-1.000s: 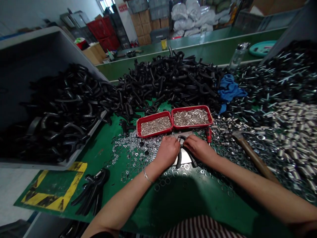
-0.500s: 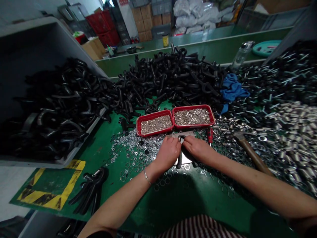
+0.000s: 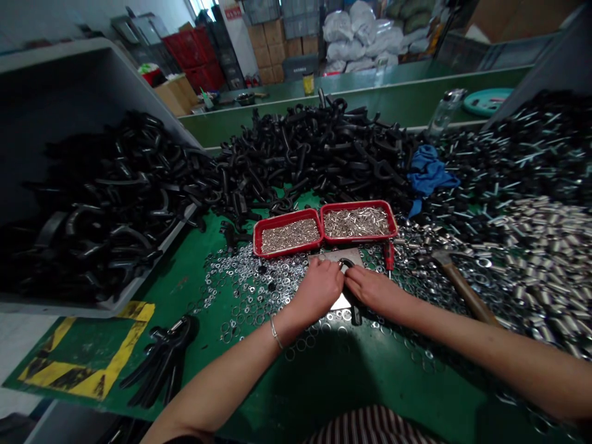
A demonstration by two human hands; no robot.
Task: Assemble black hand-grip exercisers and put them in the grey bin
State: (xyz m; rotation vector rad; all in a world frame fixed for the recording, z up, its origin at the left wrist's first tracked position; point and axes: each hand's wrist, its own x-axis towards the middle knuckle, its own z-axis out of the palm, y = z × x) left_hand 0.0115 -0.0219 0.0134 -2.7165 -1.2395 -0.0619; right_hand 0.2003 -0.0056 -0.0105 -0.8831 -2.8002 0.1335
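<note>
A black curved part (image 3: 354, 309) is between my two hands, over a flat metal plate (image 3: 343, 301). My left hand (image 3: 320, 285) is closed at its left side, and my fingers hide the spot they grip. From the right, my right hand (image 3: 372, 287) closes its fingers on the same part. Just beyond the hands stand two red trays, the left tray (image 3: 287, 249) with small metal pieces and the right tray (image 3: 359, 235) with small pins. Loose washers (image 3: 250, 296) lie around the plate.
Black parts are heaped behind the trays and in a grey bin (image 3: 139, 287) at left. To the right lie a red-handled screwdriver (image 3: 389, 254), a hammer (image 3: 465, 287), a blue cloth (image 3: 430, 171) and metal sleeves (image 3: 550, 265). Several black tools (image 3: 161, 357) rest near the front left edge.
The black part has turned between my hands, its lower end now nearer my body. My hands have shifted slightly, staying close together. The camera view has tilted a little.
</note>
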